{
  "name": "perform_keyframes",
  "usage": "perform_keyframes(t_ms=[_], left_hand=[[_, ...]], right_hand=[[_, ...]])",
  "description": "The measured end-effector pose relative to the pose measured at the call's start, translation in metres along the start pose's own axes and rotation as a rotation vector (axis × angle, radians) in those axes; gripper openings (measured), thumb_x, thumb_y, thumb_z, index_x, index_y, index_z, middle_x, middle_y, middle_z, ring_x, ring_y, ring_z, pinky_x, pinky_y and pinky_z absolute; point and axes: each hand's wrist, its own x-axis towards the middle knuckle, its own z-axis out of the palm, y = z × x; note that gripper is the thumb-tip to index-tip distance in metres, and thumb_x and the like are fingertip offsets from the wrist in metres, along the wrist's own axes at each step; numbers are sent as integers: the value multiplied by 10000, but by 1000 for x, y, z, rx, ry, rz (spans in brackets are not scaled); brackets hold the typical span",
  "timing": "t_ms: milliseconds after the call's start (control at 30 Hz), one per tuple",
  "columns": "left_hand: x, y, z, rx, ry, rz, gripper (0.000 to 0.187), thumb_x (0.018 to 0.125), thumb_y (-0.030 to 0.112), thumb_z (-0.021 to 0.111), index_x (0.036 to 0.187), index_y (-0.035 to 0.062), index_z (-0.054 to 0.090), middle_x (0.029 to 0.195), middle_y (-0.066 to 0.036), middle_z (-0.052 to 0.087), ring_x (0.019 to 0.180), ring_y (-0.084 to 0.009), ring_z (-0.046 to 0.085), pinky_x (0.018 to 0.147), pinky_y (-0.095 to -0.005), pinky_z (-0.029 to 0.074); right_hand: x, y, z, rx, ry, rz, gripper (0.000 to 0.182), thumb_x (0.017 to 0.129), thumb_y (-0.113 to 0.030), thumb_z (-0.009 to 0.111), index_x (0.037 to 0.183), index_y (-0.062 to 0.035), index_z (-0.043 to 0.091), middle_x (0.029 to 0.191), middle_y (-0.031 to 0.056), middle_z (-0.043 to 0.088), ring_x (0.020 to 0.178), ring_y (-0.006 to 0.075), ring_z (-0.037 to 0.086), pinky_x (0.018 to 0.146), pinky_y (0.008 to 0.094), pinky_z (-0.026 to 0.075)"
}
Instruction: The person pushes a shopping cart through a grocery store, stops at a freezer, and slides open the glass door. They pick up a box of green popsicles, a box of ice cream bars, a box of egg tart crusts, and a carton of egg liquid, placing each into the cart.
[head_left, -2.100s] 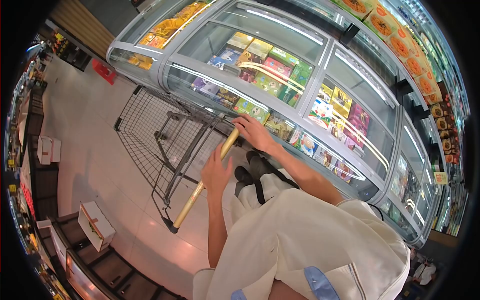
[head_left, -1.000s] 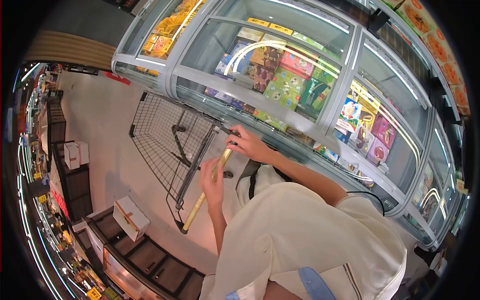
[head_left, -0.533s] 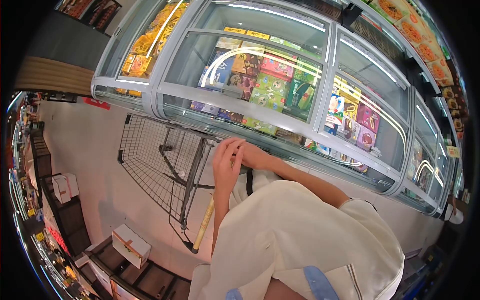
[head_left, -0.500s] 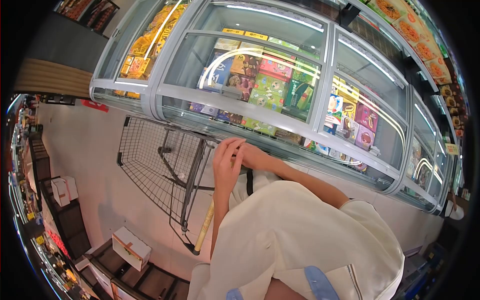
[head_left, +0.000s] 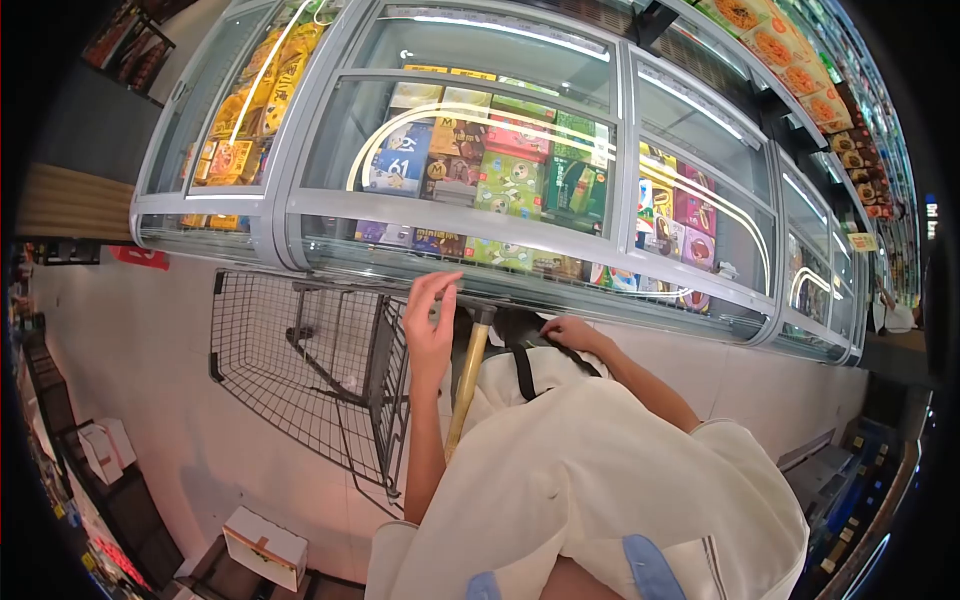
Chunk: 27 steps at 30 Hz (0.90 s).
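My left hand (head_left: 432,318) is raised by the freezer's front edge, above the end of the cart's yellowish handle bar (head_left: 467,385). Its fingers are loosely bent and the thumb stands apart, with nothing between them. The wire shopping cart (head_left: 300,350) stands to the left, along the freezer. Lower right of the freezer edge, my right hand (head_left: 582,336) has curled fingers at a dark bag-like item (head_left: 518,325) at my waist. A black strap (head_left: 524,372) runs from it over the pale clothing. What these fingers hold, I cannot tell.
A glass-lidded chest freezer (head_left: 450,215) stretches across the front, with several colourful ice cream boxes (head_left: 510,185) inside. Yellow packages (head_left: 265,95) fill the left section. White boxes (head_left: 265,548) sit on dark shelving at lower left. More shelves line the right.
My hands were together near the freezer edge and are now apart. The right hand has drawn back right to the dark item at my waist. The view has shifted, showing the handle bar upright.
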Motion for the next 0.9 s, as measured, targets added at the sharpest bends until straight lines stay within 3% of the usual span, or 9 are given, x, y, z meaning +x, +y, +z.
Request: perform_keyframes(t_ms=[133, 300, 400, 433, 567, 667, 900], left_hand=[[0, -6, -5, -48, -49, -30, 168, 998, 25, 600, 1130, -1, 700, 1075, -125, 665, 1000, -237, 640, 887, -323, 499], [13, -9, 13, -30, -98, 86, 177, 1003, 20, 578, 1135, -8, 692, 1070, -95, 650, 959, -181, 620, 869, -291, 485], [18, 4, 35, -42, -111, 75, 160, 998, 17, 593, 1123, 1, 691, 1050, -111, 660, 972, -216, 632, 896, -310, 482], [18, 8, 45, -49, -115, 64, 160, 997, 17, 593, 1123, 2, 691, 1047, -107, 660, 967, -212, 631, 892, -308, 483], [14, 19, 90, -67, -94, 57, 164, 1009, 23, 572, 1121, 1, 690, 1052, -84, 658, 967, -173, 645, 880, -290, 490], [8, 34, 123, -66, -64, 40, 160, 1020, 32, 560, 1109, 1, 690, 1048, -73, 653, 968, -153, 657, 876, -278, 494], [-9, 44, 170, -32, 161, -15, 159, 1039, 58, 545, 1102, 16, 686, 1064, -57, 626, 916, -149, 649, 823, -279, 493]], right_hand=[[-24, 28, 1, 197, -6, 164, 339, 843, -59, 615, 1151, -87, 753, 1151, 112, 738, 1068, 259, 684, 968, 374, 533], [-58, 70, 14, 176, 25, 235, 341, 838, 23, 645, 1162, -63, 708, 1059, 93, 717, 1009, 222, 670, 929, 356, 545], [-87, 98, 17, 318, 59, 226, 311, 862, -7, 634, 1161, -60, 703, 1060, 85, 699, 973, 208, 656, 893, 348, 544], [-99, 99, 15, 445, 60, 310, 288, 884, -45, 610, 1157, -55, 701, 1057, 90, 686, 955, 198, 640, 863, 335, 535], [-117, 112, 7, 401, 131, 289, 456, 770, 116, 588, 1181, -48, 696, 1068, 136, 719, 961, 249, 676, 844, 361, 550], [-123, 132, 4, 455, 173, 154, 336, 854, -17, 590, 1167, -40, 708, 1018, 110, 721, 893, 204, 654, 830, 322, 529], [-117, 117, -19, 389, 298, 34, 333, 867, 51, 572, 1140, -50, 731, 1080, 149, 753, 998, 281, 726, 889, 374, 561]])
